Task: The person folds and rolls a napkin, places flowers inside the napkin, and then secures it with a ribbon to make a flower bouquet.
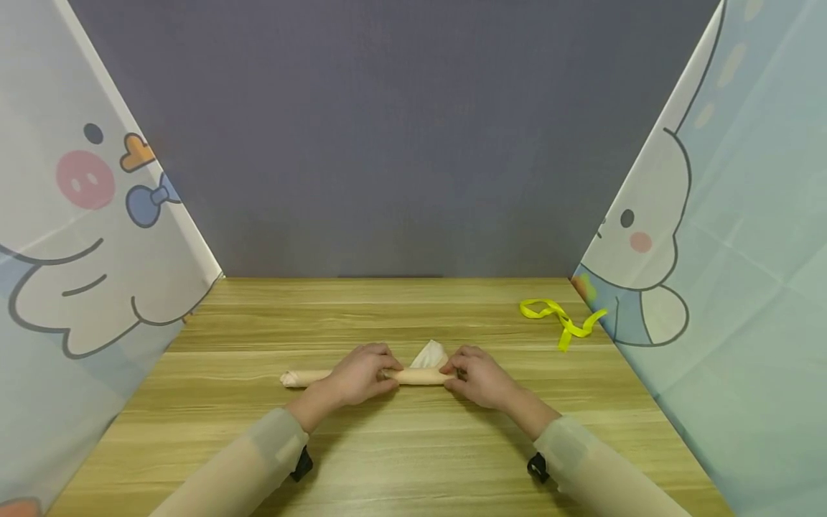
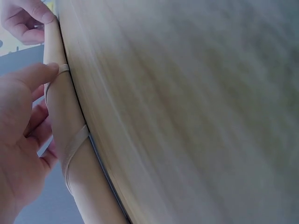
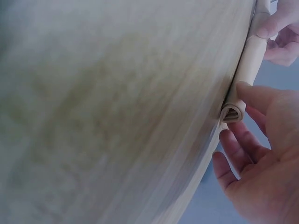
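A beige cloth point(image 1: 420, 376) lies across the wooden table, rolled into a long thin tube. One pale pointed corner point(image 1: 429, 355) of it sticks out flat behind the roll, between the two hands. My left hand point(image 1: 363, 375) grips the middle of the tube, thumb on the near side and fingers on the far side. In the left wrist view, slanting wrapped edges show along the rolled cloth point(image 2: 70, 116). At the right end, my right hand point(image 1: 483, 377) pinches the roll between thumb and fingers. The right wrist view shows the layered spiral of that end point(image 3: 231, 113).
A bright yellow ribbon point(image 1: 568, 327) lies loosely curled at the table's back right. A dark grey panel point(image 1: 394, 143) stands behind the wooden table point(image 1: 413, 459). Printed cartoon curtains point(image 1: 58, 273) flank both sides.
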Demonstrator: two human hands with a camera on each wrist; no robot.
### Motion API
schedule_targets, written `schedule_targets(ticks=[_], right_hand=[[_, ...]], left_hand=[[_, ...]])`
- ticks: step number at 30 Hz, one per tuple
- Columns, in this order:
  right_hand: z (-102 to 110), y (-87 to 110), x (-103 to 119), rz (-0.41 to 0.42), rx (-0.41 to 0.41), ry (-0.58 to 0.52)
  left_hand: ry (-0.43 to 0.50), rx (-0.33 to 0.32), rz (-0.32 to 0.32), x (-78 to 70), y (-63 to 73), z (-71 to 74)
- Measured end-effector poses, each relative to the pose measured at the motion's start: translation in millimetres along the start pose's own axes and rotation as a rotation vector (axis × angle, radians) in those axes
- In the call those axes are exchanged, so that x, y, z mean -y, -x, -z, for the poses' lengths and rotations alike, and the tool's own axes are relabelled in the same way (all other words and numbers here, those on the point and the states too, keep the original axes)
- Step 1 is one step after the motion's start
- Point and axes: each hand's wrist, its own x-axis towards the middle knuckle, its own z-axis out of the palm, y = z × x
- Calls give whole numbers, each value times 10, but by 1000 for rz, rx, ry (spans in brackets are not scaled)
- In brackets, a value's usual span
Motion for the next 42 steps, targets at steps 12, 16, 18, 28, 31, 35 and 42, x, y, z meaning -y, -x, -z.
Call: schedule_targets(ticks=[12,16,18,28,31,35,42], right_hand=[[-3,-10,9,-1,-9,29],[-2,-14,16,-9,-12,23],[-1,-16,18,-9,-18,18],[-3,-11,24,14,-61,5],[3,-8,16,12,-52,18],[9,-8,0,1,-17,4],[-3,-3,-3,19,-9,21]], left_hand=[[66,25,28,-8,14,15],[89,25,12,-3,23,32],[101,26,9,-8,26,49],[28,26,-4,-16,28,73],[15,21,0,-20,30,71],[12,22,15,-26,27,69],[19,12,9,-23,13,40]])
